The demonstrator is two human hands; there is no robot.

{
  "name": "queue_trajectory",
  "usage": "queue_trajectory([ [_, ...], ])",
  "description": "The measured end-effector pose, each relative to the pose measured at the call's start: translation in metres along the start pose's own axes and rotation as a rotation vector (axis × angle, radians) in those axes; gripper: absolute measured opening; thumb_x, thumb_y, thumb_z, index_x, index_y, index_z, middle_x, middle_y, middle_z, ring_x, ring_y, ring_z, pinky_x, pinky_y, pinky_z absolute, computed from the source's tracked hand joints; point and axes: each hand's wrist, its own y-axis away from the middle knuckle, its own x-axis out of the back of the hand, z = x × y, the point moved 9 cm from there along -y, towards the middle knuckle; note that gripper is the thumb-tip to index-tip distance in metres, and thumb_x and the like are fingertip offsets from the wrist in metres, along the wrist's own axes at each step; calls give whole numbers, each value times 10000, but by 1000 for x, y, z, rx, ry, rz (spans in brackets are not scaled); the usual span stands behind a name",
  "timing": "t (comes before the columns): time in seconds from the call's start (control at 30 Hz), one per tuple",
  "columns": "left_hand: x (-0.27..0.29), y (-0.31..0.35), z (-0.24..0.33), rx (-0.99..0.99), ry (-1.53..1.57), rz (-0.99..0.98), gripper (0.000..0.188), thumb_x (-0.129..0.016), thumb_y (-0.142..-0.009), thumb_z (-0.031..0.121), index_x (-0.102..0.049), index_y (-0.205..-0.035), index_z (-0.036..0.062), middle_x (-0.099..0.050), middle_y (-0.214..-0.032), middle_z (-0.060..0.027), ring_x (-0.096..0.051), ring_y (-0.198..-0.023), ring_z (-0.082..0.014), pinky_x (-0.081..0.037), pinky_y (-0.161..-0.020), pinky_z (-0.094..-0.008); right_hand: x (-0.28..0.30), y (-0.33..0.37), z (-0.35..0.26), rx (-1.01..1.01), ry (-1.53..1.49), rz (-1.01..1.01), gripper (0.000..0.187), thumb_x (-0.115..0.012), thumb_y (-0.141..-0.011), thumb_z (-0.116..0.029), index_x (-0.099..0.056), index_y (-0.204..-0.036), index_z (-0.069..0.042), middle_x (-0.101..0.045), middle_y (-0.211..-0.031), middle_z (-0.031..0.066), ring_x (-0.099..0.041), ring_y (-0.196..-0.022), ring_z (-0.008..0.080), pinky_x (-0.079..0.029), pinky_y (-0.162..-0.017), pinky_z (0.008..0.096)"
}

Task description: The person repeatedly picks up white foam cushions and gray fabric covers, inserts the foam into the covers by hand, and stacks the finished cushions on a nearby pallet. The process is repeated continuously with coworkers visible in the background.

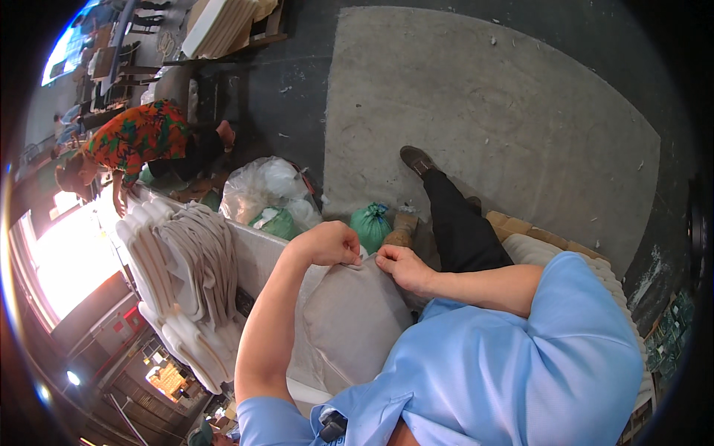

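A plump cushion in light grey cloth [357,320] lies against my front, its far edge held up between my two hands. My left hand [332,244] is closed in a pinch at the far left corner of that edge. A short way to the right, the thumb and fingers of my right hand [404,267] pinch the same edge. A small gap of cloth shows between the two pinches. Whether there is a zip or a seam under my fingertips is too small to tell.
Left of the cushion stand a pale padded panel [256,256] and a stack of white foam pads with grey covers [201,260]. Beyond are a green tied bag [370,227] and clear plastic bags [271,189]. A co-worker in a patterned shirt [141,137] bends at far left.
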Motion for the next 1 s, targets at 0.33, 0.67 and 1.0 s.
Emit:
queue_trajectory([
  [0.33,-19,-17,3,-30,-166,-118,266,-814,-842,295,-803,-949,51,-757,-831,-123,-716,-799,-265,-551,-748,-411,-11,-5,6,-20,15,13,275,-524,-1100,-280,-590,-926,-78,-503,-781,-49,-446,-752,77,-398,-664,300],
  [0.67,-36,-36,-29,-49,731,44,283,-760,-956,211,-644,-725,96,-582,-687,73,-478,-588,-41,-384,-529,-249,4,-27,28,-112,-56,274,505,-491,-1115,-412,-677,-898,3,-647,-788,63,-543,-757,151,-463,-714,384],
  [1.0,-68,-45,-80,-20,1367,457,218,-739,-956,173,-656,-781,72,-615,-713,38,-526,-624,-65,-421,-566,-263,18,-59,15,-146,126,350,460,-518,-1112,-399,-696,-895,-35,-626,-803,2,-525,-756,104,-452,-704,337],
])
